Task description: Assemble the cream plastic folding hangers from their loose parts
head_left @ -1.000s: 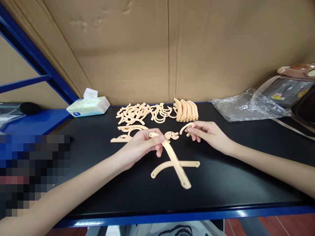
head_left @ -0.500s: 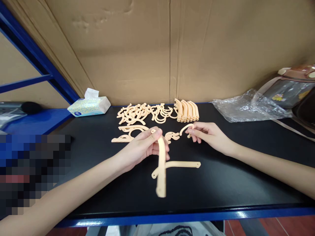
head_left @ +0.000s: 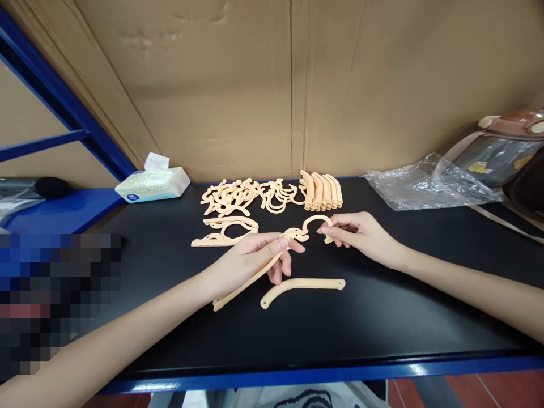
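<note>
Pinched in my left hand (head_left: 266,255) is a beige hanger arm (head_left: 244,285), its long end slanting down toward the lower left. My right hand (head_left: 355,233) grips the curved end of a beige hanger hook (head_left: 318,219). The hook's flat base lies at my left fingertips, against the upper end of the arm; whether the two are joined I cannot tell. Below my hands, a loose hanger arm (head_left: 304,285) rests on the black tabletop. Left of my left hand lies a folded hanger (head_left: 223,241) with its hook.
Farther back are a heap of beige hooks (head_left: 233,195) and stacked hanger arms (head_left: 322,191). A tissue pack (head_left: 153,184) stands at the back left. Crumpled clear plastic (head_left: 433,184) and a bag (head_left: 510,150) are at the right. Cardboard (head_left: 238,96) rises behind the table.
My left hand has swung its hanger arm from pointing at me to slanting lower left. Its upper end and the hook's base have come together. My right hand still holds the hook.
</note>
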{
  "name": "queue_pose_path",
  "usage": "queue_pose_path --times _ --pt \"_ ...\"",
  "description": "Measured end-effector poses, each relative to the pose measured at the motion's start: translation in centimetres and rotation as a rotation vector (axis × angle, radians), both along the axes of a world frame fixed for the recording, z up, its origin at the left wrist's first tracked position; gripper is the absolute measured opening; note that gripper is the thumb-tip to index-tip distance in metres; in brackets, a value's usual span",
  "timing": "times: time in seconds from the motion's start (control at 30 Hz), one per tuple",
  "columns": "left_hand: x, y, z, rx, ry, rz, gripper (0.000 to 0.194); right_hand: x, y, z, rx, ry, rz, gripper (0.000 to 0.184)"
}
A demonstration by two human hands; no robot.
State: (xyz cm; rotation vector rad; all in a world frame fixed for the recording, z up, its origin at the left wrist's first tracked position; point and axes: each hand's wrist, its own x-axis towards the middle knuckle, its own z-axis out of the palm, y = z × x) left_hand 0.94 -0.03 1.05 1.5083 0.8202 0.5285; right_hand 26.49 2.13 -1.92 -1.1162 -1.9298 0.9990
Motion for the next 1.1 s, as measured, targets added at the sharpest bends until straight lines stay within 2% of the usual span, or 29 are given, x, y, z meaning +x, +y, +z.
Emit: queue_pose_path --times 0.23,0.47,0.67,0.83,0.97,1.1 --pt "-0.3 -0.5 0.0 0.160 0.136 -0.032 0.045 0.0 -0.1 0.1 0.004 -0.020 -0.006 0.039" --pt "-0.4 -1.1 0.8 0.677 0.499 -0.032 0.056 -0.1 0.0 0.0 0.060 -0.041 0.001 0.040" --pt "-0.5 -0.8 -0.4 0.914 0.580 0.020 0.032 0.1 0.4 -0.4 0.133 -0.009 0.014 0.034" --pt "-0.6 -0.4 -1.3 1.035 0.560 -0.066 0.016 -0.1 0.4 -0.4 0.019 0.044 0.023 0.030" --pt "-0.6 0.0 -1.6 1.085 0.567 -0.100 0.014 -0.8 0.2 0.1 -0.116 0.189 0.004 0.029" --pt "-0.2 0.1 -1.8 1.174 0.508 -0.122 0.015 -1.5 -0.2 0.8 -0.272 0.368 0.044 0.032"
